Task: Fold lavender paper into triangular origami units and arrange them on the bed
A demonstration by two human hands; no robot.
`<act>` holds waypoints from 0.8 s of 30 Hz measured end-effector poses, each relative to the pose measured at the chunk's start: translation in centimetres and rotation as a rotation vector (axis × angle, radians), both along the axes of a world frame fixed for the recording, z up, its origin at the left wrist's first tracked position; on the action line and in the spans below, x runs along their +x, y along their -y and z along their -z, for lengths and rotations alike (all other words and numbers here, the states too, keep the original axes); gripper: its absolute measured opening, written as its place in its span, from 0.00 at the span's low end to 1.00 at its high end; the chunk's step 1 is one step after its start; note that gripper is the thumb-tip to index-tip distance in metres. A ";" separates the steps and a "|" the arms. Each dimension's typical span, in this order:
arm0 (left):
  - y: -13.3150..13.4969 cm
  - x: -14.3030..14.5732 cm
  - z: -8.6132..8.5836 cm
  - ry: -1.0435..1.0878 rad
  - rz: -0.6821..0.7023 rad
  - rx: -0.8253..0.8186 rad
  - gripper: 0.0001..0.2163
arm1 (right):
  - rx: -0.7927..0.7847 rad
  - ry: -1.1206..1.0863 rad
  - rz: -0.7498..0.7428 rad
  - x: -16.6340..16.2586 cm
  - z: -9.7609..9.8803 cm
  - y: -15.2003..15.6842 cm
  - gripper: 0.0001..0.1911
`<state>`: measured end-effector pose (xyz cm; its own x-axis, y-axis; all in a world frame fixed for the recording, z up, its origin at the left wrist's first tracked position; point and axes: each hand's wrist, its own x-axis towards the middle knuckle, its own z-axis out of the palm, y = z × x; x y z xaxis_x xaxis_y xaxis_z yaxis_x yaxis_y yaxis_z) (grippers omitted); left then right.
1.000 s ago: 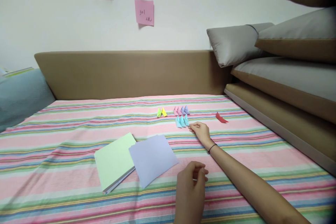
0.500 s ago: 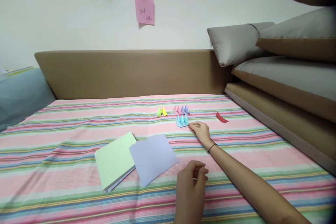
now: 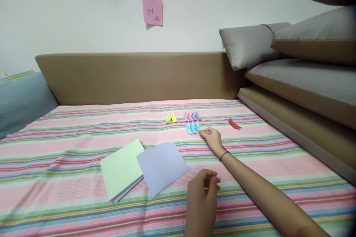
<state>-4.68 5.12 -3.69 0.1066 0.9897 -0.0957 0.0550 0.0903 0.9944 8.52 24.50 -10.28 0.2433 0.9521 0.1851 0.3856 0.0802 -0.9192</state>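
Three light-blue folded paper pieces [image 3: 193,127] stand in a row on the striped cloth. My right hand [image 3: 211,137] reaches out to the right end of that row, thumb and fingers pinched at the lower corner of the last piece. Just behind them are pink folded pieces [image 3: 188,116] and purple folded pieces [image 3: 196,116]. To their left sit a green folded piece [image 3: 168,119] and a yellow one [image 3: 174,118]. My left hand [image 3: 203,196] hovers closer to me, fingers loosely curled and thumb apart, holding nothing.
A stack of light-green paper [image 3: 122,170] lies left of centre, with purple sheets [image 3: 164,168] overlapping its right edge. A red folded paper [image 3: 235,123] rests at the right. Grey and brown cushions [image 3: 303,77] are piled along the right side; a brown padded board [image 3: 139,77] stands behind.
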 end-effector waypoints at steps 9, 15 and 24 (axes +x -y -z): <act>0.0 0.0 -0.1 0.006 -0.001 -0.006 0.10 | 0.042 0.128 0.020 0.0 -0.7 0.1 0.12; 0.0 0.1 0.2 0.007 -0.003 0.003 0.10 | 0.058 0.231 0.022 0.1 -0.4 -0.1 0.14; -0.2 -0.1 0.0 0.014 0.000 -0.004 0.10 | 0.161 0.567 0.353 10.5 -2.5 0.5 0.15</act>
